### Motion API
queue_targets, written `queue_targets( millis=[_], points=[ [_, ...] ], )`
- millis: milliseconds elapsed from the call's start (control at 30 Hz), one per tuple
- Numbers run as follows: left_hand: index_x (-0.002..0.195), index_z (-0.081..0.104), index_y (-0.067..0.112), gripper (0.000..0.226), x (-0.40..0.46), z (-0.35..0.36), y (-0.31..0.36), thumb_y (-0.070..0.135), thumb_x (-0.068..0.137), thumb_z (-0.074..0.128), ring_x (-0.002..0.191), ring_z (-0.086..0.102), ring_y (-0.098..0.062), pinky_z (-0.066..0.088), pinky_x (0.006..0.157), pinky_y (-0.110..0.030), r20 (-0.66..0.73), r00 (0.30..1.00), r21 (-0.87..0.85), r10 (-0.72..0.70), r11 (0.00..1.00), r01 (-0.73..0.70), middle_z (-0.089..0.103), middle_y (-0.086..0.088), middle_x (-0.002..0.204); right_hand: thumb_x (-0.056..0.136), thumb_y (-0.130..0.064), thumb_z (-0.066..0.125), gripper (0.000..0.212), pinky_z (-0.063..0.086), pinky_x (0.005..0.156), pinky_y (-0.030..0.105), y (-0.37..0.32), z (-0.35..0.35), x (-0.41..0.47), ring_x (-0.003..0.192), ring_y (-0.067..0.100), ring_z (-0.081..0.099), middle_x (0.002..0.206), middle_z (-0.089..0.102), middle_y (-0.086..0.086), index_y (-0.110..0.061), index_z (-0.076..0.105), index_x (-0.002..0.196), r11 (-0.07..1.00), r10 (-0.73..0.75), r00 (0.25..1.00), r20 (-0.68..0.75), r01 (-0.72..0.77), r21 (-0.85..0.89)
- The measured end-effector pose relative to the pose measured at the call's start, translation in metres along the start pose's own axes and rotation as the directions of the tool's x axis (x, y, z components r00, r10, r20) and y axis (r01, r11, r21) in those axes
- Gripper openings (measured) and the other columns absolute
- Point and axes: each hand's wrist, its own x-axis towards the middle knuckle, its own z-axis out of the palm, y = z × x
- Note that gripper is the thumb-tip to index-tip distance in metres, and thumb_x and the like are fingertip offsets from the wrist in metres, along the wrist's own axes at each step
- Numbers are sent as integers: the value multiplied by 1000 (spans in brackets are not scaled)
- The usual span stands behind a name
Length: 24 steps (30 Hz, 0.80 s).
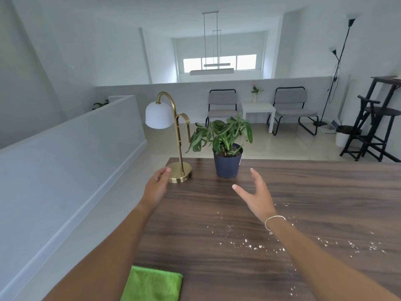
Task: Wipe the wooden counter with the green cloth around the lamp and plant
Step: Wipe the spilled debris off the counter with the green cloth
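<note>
You're at a dark wood-grain counter [303, 187] that fills the near right of the view; its left edge drops to a pale floor beside a low white half-wall [65, 153]. White crumbs or powder [249, 244] are scattered over the near right part of the counter. At the far left corner stands a brass lamp [175, 135] with a white dome shade on a round base; just right of it, a leafy plant [225, 137] sits in a dark blue pot, apart from the lamp. Beyond the counter: two grey chairs [223, 105] flanking a small white side table [258, 109], a black floor lamp and dark wooden stools at far right, a hanging light fixture overhead, a window in the back wall.

The green cloth [152, 283] lies folded flat at the near left corner of the counter, untouched, bright green, fuzzy texture.

Your left hand [157, 185] is loose and unclenched, holding nothing, fingertips near the lamp base; contact unclear. Your right hand [256, 192] has its fingers spread, holding nothing, above the counter near the pot, white bracelet on the wrist.
</note>
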Motion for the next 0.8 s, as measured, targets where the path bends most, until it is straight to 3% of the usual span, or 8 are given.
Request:
queue_targets(
  millis=[100,233,467,633,800],
  points=[
    [134,45,19,48,-26,-8,-3,44,94,40,125,47,-21,36,109,-40,-11,1000,66,-15,998,16,50,-4,138,77,-49,69,82,29,111,33,-3,-1,-19,139,12,31,152,32,-5,-29,28,145,999,-14,999,39,15,-32],
    [132,48,18,44,-69,-17,0,40,94,42,126,45,-17,31,98,-25,-62,998,153,22,988,-12,51,-2,135,80,-47,67,72,28,107,29,-8,-9,-48,137,11,33,150,35,-6,-28,34,142,995,-59,991,117,68,-72],
    [123,57,16,36,-149,-26,-3,34,92,51,105,51,-12,34,91,-23,-171,985,233,-31,970,70,60,-6,122,84,-42,64,53,29,97,20,-17,-21,-99,129,8,41,139,45,-9,-23,48,131,989,-101,964,244,124,-81],
    [124,56,16,36,-200,-39,-18,33,92,51,103,51,-14,39,91,-26,-174,982,341,-79,930,135,60,-7,122,86,-36,63,25,28,80,17,-18,-13,-138,101,5,46,112,49,-10,-14,60,98,978,-129,934,333,176,-114],
    [125,56,13,37,-216,-64,-29,31,92,51,118,54,-21,39,99,-30,-160,984,480,-83,864,151,60,-8,127,91,-25,57,24,31,82,22,-21,6,-163,108,18,53,111,57,3,-7,54,76,961,-171,928,331,231,-151]
  ],
)
